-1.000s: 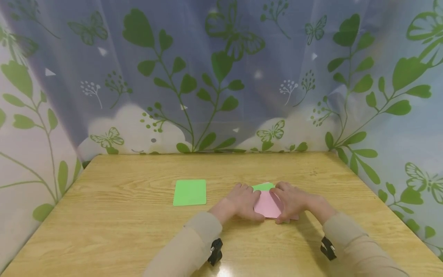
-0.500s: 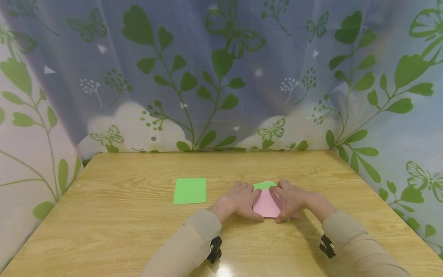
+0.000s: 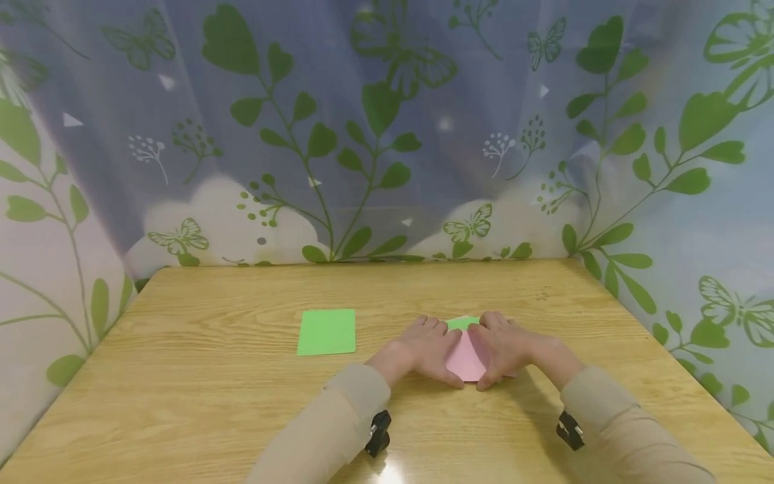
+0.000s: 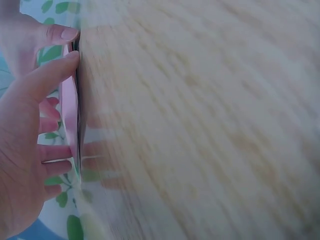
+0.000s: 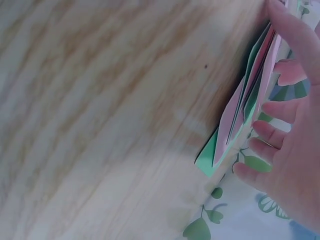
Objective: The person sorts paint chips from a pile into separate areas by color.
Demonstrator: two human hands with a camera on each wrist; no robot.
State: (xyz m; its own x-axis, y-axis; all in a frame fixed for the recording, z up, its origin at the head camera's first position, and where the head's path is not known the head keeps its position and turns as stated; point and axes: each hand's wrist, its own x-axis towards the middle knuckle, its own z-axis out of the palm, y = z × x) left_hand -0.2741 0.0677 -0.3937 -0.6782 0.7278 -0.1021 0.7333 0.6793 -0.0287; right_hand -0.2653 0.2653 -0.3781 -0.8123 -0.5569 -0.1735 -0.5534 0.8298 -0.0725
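A loose stack of pink and green cards [image 3: 466, 357] lies on the table between both hands, a pink one on top and green showing at the far edge. My left hand [image 3: 426, 347] holds its left side, thumb on the near edge and fingers around toward the back. On the right side my right hand [image 3: 506, 346] has its thumb on the near edge and its bent fingers at the far corner. In the right wrist view the stacked cards [image 5: 232, 120] fan unevenly, with gaps between layers. The left wrist view shows both thumbs close together at the pink edge [image 4: 69, 107].
A green square card [image 3: 326, 332] with rounded corners lies flat to the left of the hands. The wooden table [image 3: 199, 376] meets a leaf-and-butterfly patterned curtain [image 3: 387, 134] at its back and sides. Small black devices [image 3: 379, 433] sit on both wrists.
The right hand has drawn slightly left, so the two thumbs are closer together and less of the stack sticks out beneath the right hand. The view has shifted slightly.
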